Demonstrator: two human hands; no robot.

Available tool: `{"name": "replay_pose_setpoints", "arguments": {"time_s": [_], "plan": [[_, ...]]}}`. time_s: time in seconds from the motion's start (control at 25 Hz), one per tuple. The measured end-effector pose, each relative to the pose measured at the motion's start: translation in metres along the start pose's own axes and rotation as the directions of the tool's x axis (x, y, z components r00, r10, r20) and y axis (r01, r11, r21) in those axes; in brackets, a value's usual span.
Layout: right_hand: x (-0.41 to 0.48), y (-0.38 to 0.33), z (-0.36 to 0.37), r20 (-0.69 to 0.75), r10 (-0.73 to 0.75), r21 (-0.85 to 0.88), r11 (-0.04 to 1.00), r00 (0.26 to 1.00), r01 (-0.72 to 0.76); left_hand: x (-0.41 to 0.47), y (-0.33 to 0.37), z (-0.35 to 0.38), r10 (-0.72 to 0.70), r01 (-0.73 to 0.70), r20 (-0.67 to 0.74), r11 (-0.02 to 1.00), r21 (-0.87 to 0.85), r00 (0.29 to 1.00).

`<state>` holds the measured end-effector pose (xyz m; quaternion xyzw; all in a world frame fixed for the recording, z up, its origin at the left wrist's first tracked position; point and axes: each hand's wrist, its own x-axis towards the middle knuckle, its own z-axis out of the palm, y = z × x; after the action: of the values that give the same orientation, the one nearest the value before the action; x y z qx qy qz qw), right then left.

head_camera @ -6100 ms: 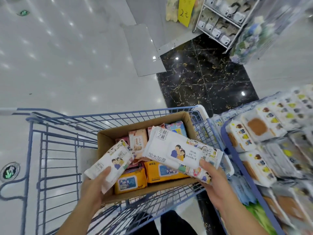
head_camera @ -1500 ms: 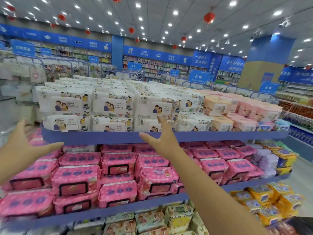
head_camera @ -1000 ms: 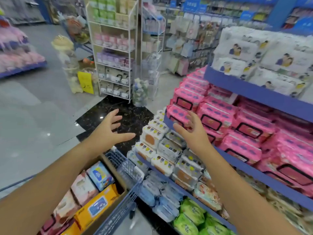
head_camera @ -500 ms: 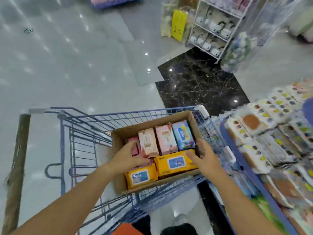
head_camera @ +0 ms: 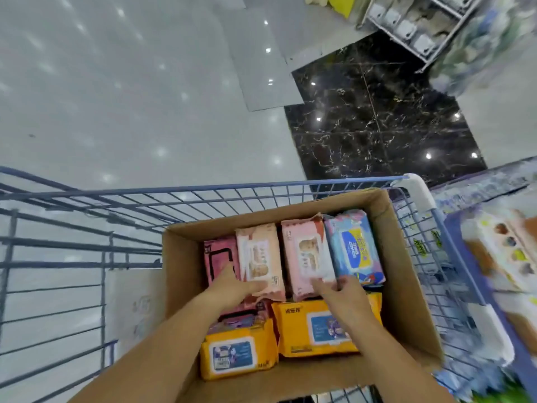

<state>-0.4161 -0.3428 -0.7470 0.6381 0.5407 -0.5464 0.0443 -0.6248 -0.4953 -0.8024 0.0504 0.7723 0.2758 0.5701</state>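
Observation:
A cardboard box (head_camera: 406, 289) sits in a blue wire shopping cart (head_camera: 87, 248). It holds wet-wipe packs: a dark pink pack (head_camera: 218, 254), two pale pink packs (head_camera: 258, 257) (head_camera: 305, 254), a blue pack (head_camera: 354, 245) and two yellow packs (head_camera: 235, 353) (head_camera: 313, 327). My left hand (head_camera: 232, 289) grips the near end of the left pale pink pack, thumb beside the dark pink one. My right hand (head_camera: 340, 295) pinches the near end of the right pale pink pack.
A blue store shelf (head_camera: 476, 283) with blurred packs stands close on the right of the cart. A white wire rack (head_camera: 415, 27) stands at the top right, beyond a black marble floor patch (head_camera: 377, 120). Grey tiled floor (head_camera: 116, 91) spreads to the left.
Both hands have moved from the box's near sides onto the two pale pink packs in its middle. Earlier they put white packs on the upper shelf and came back empty.

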Motion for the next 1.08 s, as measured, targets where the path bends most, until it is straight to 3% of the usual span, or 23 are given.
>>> {"name": "replay_pose_setpoints", "arguments": {"time_s": [0.16,0.36,0.52,0.6,0.64,0.72,0.8,0.84,0.92,1.0,1.08], "plan": [[0.031,0.002,0.012,0.021,0.092,0.009,0.996,0.996,-0.092,0.015,0.012,0.019,-0.057,0.061,0.024,0.975,-0.214,0.998],[0.042,-0.015,0.005,0.172,0.139,-0.059,0.990,0.975,-0.131,0.004,0.021,0.013,-0.044,0.070,0.099,0.957,-0.283,0.994],[0.029,-0.032,0.004,0.320,0.208,-0.304,0.946,0.924,-0.108,-0.018,0.014,-0.011,-0.109,0.140,0.105,0.918,-0.370,0.989],[0.020,-0.039,0.003,0.385,0.296,-0.429,0.896,0.874,-0.114,-0.031,-0.003,-0.016,-0.186,0.200,0.078,0.842,-0.501,0.979],[0.019,-0.043,0.001,0.378,0.273,-0.482,0.874,0.885,-0.064,-0.038,-0.011,-0.014,-0.232,0.225,0.064,0.783,-0.580,0.971],[0.027,-0.058,-0.005,0.231,-0.042,-0.641,0.745,0.972,0.184,-0.046,-0.026,-0.004,-0.294,0.253,0.065,0.667,-0.701,0.954],[0.038,-0.080,-0.001,0.184,-0.416,-0.703,0.577,0.891,0.415,-0.048,-0.035,0.007,-0.337,0.280,0.073,0.621,-0.732,0.939],[0.045,-0.093,0.006,0.254,-0.445,-0.701,0.527,0.859,0.480,-0.047,-0.038,0.011,-0.350,0.283,0.072,0.601,-0.747,0.934],[0.063,-0.110,0.024,0.412,-0.249,-0.720,0.501,0.877,0.481,-0.044,-0.039,0.015,-0.344,0.249,0.046,0.575,-0.779,0.938],[0.080,-0.123,0.039,0.506,-0.099,-0.764,0.409,0.857,0.499,-0.046,-0.037,0.011,-0.325,0.165,-0.106,0.704,-0.691,0.940],[0.093,-0.133,0.044,0.553,0.000,-0.778,0.359,0.833,0.516,-0.051,-0.028,-0.002,-0.202,0.053,-0.323,0.908,-0.416,0.925]]}}
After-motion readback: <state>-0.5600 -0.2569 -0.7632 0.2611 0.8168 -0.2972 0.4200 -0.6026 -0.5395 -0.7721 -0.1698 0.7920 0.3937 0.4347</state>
